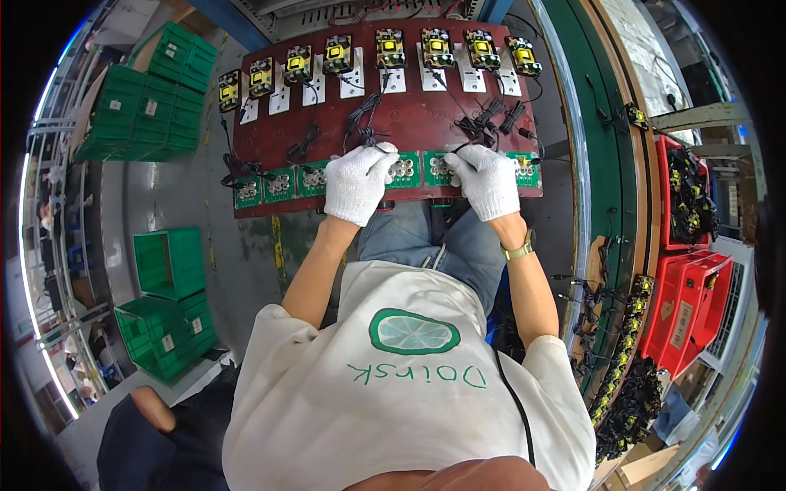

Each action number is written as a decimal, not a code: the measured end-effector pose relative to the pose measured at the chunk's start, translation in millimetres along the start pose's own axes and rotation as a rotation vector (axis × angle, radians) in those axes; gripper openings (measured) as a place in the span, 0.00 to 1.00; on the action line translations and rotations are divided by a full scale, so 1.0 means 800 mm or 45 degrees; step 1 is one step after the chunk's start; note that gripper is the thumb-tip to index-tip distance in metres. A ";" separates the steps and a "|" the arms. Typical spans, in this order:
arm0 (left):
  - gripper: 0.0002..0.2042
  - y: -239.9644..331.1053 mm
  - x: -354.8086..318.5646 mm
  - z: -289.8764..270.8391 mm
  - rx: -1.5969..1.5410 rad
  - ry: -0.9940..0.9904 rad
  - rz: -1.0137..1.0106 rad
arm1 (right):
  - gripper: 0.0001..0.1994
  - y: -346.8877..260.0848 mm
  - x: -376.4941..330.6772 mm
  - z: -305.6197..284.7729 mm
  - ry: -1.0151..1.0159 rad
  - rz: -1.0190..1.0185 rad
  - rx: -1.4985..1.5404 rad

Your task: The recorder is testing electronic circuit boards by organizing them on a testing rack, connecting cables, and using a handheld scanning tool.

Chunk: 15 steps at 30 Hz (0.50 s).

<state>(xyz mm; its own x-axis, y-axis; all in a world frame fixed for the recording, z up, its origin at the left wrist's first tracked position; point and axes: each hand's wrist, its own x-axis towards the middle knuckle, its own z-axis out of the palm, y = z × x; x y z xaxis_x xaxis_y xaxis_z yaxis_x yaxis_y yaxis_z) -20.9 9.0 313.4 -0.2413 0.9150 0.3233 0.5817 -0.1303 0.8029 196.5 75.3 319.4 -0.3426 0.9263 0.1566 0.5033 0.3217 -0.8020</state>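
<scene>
My left hand [356, 184], in a white knit glove, is at the front edge of a dark red board [409, 114], its thumb and fingers closed on a black cable [368, 137]. My right hand [485, 182], gloved alike, pinches another black cable [471, 131] farther right; the fingers hide its end. Under and beside both hands runs a row of green circuit boards [404, 169] with round metal sockets. Along the board's far side sit several small power-supply circuit boards [390, 47] with yellow transformers, on or beside white plates [313, 88]; black cables lead from them toward me.
Green crates [147, 110] are stacked at far left, with more green crates [168, 262] nearer. To the right runs a green conveyor [602, 139] bearing power-supply boards [626, 344]. Red bins [684, 311] stand beyond it. Another person's dark sleeve [135, 442] shows at lower left.
</scene>
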 end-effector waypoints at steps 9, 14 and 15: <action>0.06 -0.003 -0.002 0.008 0.262 -0.065 0.305 | 0.06 0.019 -0.010 0.026 0.159 -0.346 -0.422; 0.08 -0.010 -0.001 0.014 0.337 -0.083 0.375 | 0.07 0.018 -0.011 0.030 0.174 -0.303 -0.465; 0.08 -0.011 -0.001 0.015 0.348 -0.070 0.411 | 0.07 0.017 -0.011 0.030 0.186 -0.304 -0.509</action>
<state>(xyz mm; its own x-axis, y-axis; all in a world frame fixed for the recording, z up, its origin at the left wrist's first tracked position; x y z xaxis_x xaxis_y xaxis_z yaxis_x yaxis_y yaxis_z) -16.2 14.2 300.2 0.0247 0.8638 0.5032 0.8070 -0.3143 0.5000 187.4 66.6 293.6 -0.3848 0.8263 0.4114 0.6993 0.5519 -0.4543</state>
